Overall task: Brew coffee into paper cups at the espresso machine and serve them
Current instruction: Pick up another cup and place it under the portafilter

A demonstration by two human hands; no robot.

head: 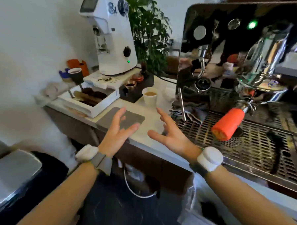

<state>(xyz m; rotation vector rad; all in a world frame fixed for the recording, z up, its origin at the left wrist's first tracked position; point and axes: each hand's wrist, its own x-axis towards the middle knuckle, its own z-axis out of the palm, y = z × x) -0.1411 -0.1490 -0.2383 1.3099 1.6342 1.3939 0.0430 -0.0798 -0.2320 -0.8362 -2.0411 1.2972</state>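
A white paper cup (150, 97) holding light brown coffee stands on the white counter, left of the chrome espresso machine (244, 43). An orange-handled portafilter (228, 124) sits locked in the machine's group head above the perforated drip tray (240, 142). My left hand (118, 132) hovers with fingers spread over a grey mat (125, 118), holding nothing. My right hand (170, 131) is spread beside it, just short of the cup, empty too. A dark paper cup (76, 74) with coffee stands at the far left back.
A white grinder (112, 33) stands behind a white knock box (90, 98) full of spent grounds. A black tamper stand (135, 86), the steam wand (182, 103) over a cloth, and a plant (148, 29) crowd the counter. A bin (11, 173) sits low left.
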